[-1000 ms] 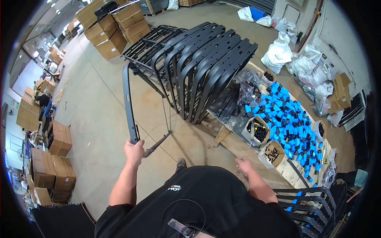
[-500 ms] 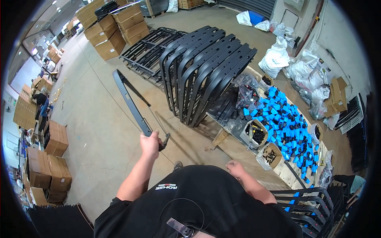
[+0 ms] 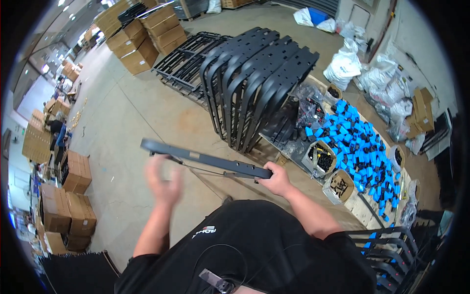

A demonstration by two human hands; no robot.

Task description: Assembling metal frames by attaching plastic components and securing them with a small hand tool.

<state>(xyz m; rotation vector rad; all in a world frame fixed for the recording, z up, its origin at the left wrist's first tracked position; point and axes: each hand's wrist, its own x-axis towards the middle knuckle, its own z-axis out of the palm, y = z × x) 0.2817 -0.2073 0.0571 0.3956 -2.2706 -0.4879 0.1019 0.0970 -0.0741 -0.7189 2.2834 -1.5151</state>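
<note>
In front of the torso, above the floor (image 3: 117,171): black metal frame (image 3: 210,159), sloping down toward its right end, which the right hand (image 3: 275,179) grips. Left hand (image 3: 165,185) blurred, unclenched, thumb parted from fingers, near the frame's left end; contact cannot be told. Tabletop (image 3: 357,207) at right carries heaped blue pieces (image 3: 364,147).

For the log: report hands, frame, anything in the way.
Right hand gripping one end of black frame. Left hand open, blurred, near other end; contact unclear. Frame stack standing beyond.
</note>
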